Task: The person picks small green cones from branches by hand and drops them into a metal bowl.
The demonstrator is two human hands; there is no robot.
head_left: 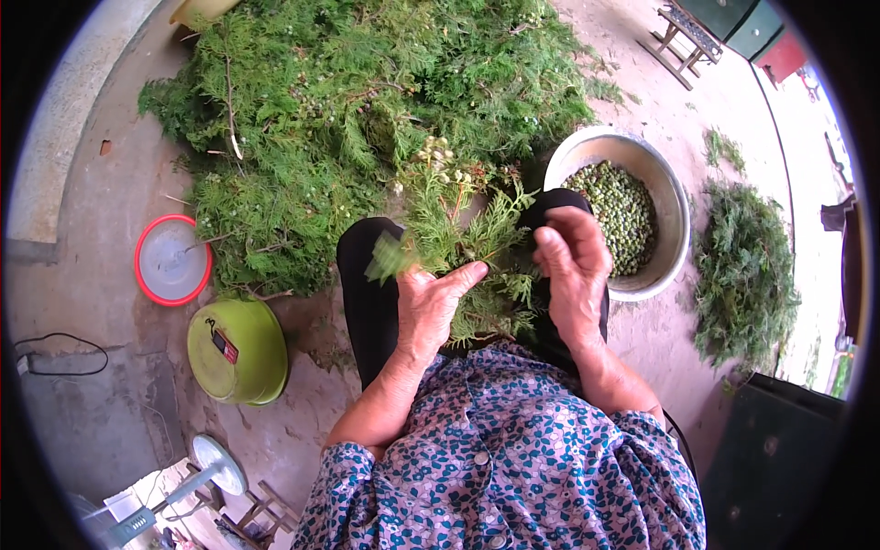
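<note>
My left hand (pixel 426 307) is closed around a leafy cypress sprig (pixel 449 225) over my lap, its thumb laid across the stems. Pale green cones (pixel 438 156) cluster at the sprig's far end. My right hand (pixel 576 266) is just right of the sprig, raised above my right knee with fingers loosely bent and the thumb apart. I see nothing between those fingers. Next to it, at the right, stands a wide metal basin (pixel 680 206) partly filled with small round green cones (pixel 612 215). More cut foliage lies on my lap under my hands.
A large heap of cypress branches (pixel 367 92) spreads beyond my knees. A smaller pile (pixel 747 275) lies at the right. On the left are a red-rimmed shallow basin (pixel 174 261), an overturned lime-green tub (pixel 236 353) and a fan (pixel 218 466). A low stool (pixel 686 41) stands far right.
</note>
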